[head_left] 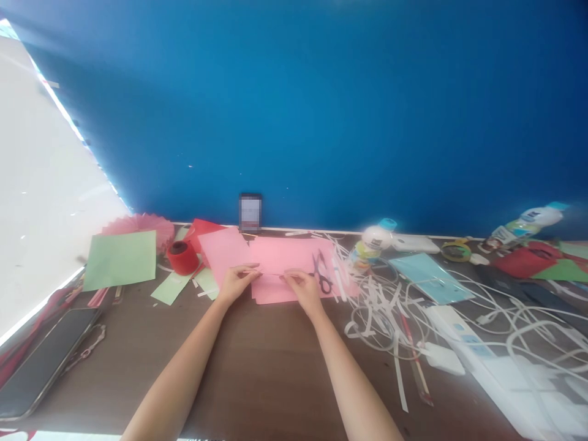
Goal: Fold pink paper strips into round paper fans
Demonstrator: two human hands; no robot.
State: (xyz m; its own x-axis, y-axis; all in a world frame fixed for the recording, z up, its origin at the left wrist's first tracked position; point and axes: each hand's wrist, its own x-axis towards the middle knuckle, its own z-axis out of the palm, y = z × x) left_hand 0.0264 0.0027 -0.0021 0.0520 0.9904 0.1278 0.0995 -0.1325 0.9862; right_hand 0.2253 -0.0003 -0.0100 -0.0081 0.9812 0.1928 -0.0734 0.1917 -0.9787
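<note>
A left hand [241, 280] and right hand [301, 286] pinch one thin strip [271, 274] in a shared grip over pink paper [275, 294], one pair of scissors [322, 274] just right of the grip, two bottles [373, 239] (both blue-capped) farther right, on a brown surface [261, 373] before a blue wall [294, 110].

Showing pink on paper sheets [285, 250], pale green on card [122, 260], red on spool [182, 260], blue on wall [294, 122], brown on tabletop [266, 367].

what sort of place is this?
Probably an improvised craft spot, maybe at home or in an office: a cluttered brown table against a blue wall, with scissors lying on pink paper and a white power strip off to the right.
</note>
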